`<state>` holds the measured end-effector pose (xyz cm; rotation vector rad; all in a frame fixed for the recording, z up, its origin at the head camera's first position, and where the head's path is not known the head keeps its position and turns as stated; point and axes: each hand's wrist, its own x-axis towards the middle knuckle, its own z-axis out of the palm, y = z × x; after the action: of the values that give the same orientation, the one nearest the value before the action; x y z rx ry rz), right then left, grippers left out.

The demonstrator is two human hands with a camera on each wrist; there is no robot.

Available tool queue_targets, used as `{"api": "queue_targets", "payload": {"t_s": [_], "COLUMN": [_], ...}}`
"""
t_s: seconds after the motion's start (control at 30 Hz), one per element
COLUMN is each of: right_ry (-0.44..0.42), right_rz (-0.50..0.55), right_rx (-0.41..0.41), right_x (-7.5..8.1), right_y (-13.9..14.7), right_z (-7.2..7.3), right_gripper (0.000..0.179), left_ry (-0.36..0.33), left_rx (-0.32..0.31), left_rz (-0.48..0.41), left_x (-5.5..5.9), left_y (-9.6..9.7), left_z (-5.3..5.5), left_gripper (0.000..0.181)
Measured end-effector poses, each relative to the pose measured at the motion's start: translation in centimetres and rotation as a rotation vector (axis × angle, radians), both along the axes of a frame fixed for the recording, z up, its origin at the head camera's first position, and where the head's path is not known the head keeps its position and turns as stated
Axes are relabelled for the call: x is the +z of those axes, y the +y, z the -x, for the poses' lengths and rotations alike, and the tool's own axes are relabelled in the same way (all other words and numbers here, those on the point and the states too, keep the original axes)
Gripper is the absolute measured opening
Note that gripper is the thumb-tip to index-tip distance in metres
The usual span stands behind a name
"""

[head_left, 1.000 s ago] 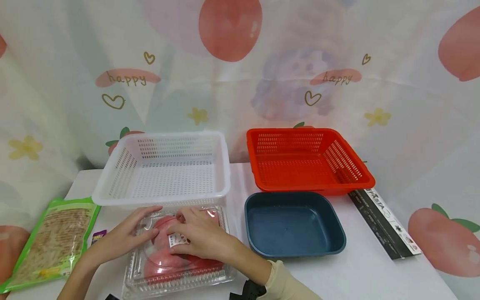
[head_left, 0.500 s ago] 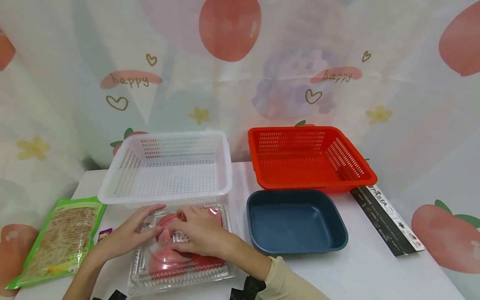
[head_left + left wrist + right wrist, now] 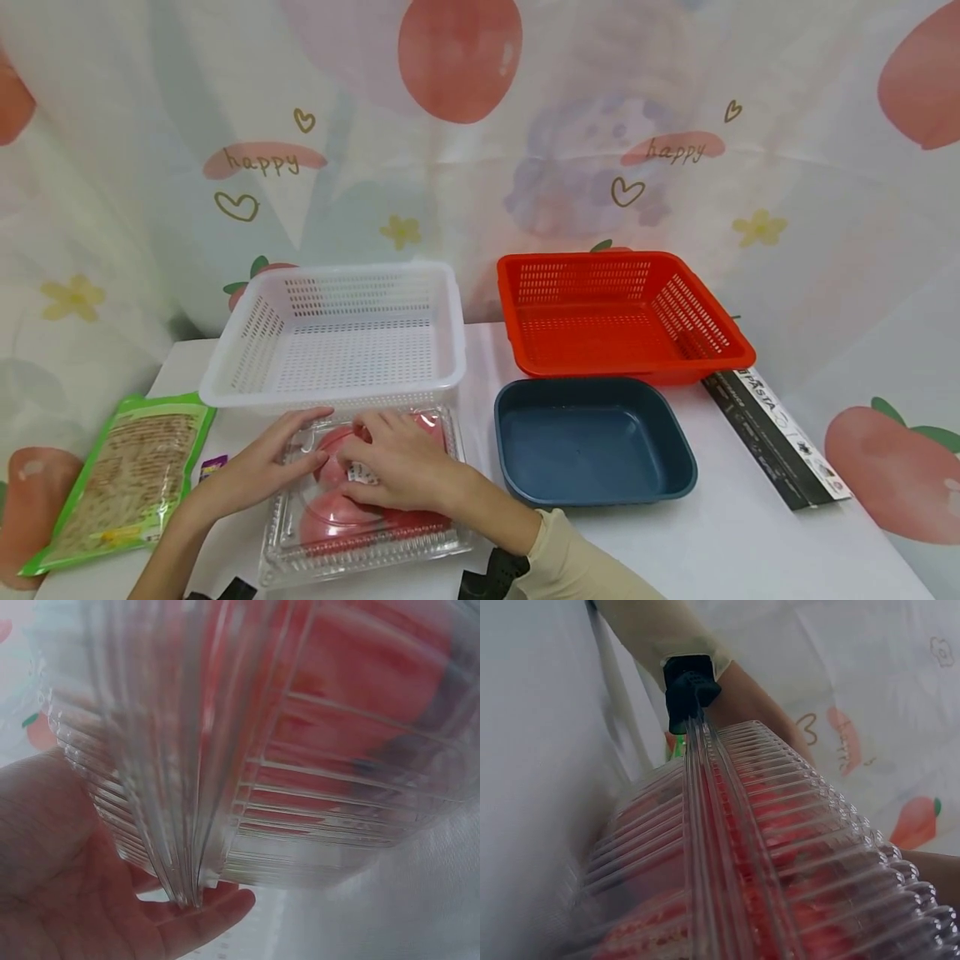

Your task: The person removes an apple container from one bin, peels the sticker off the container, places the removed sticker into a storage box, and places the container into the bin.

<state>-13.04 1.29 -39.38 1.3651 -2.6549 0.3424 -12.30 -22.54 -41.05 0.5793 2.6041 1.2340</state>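
A clear plastic clamshell box (image 3: 360, 546) with red rounded contents and a white label sits at the front left of the table. My left hand (image 3: 258, 462) spans its far left corner, fingers extended along the edge and thumb reaching over the lid. The left wrist view has the fingers (image 3: 199, 930) just behind the ribbed rim. My right hand (image 3: 401, 467) lies over the lid, bent fingers and thumb spread around the label, fingertips partly hidden. Close up in the right wrist view are the ribbed side and seam of the box (image 3: 727, 847).
Behind the box stands a white basket (image 3: 337, 392). A red basket (image 3: 630, 367) and a dark blue tub (image 3: 592, 467) stand to its right, with a black-and-white pasta box (image 3: 780, 442) beyond. At left lie a green-edged food packet (image 3: 123, 483) and a small purple wrapper (image 3: 213, 466).
The whole scene shifts slightly to the right in the head view. Both hands keep their places on the clamshell box.
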Motion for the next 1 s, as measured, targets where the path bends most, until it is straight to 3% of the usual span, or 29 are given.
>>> {"api": "queue_targets", "payload": {"t_s": [0.27, 0.5, 1.0], "right_ry": [0.046, 0.014, 0.003], "right_rz": [0.032, 0.040, 0.071], "right_rx": [0.008, -0.012, -0.042], "right_x": [-0.48, -0.53, -0.75], "right_y": [-0.06, -0.38, -0.26], "right_z": [-0.08, -0.37, 0.28], "right_gripper": [0.021, 0.022, 0.022], "left_ry": [0.009, 0.009, 0.041], "left_rx": [0.005, 0.019, 0.001], "left_rz": [0.010, 0.021, 0.013], "left_x": [-0.08, 0.05, 0.13], "left_y": [-0.06, -0.19, 0.21], "left_z": [-0.35, -0.69, -0.07], "left_gripper": [0.054, 0.055, 0.053]}}
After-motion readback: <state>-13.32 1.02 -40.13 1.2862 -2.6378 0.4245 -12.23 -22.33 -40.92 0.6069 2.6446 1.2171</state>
